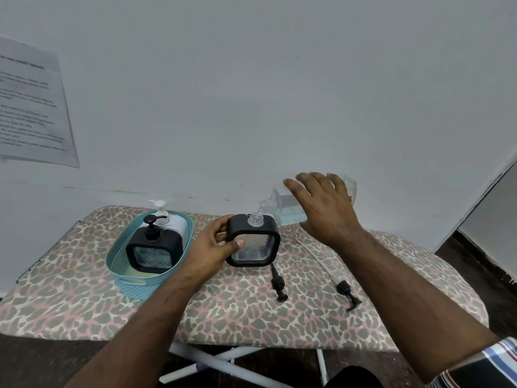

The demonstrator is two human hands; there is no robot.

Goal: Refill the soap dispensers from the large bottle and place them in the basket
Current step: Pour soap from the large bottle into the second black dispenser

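Head view, pouring stage: I tip the large bottle at right of centre so its mouth meets the open neck of the black-framed dispenser at mid-frame, and the likely fault from here is spillage onto the leopard-print board, judged to follow if the narrow neck overfills or either mouth drifts. My right hand curls over the bottle from above and grips it, while my left hand pinches the dispenser's left edge between thumb and fingers. Two other dispensers stand in the teal basket at centre left, and two loose pumps lie on the board below.
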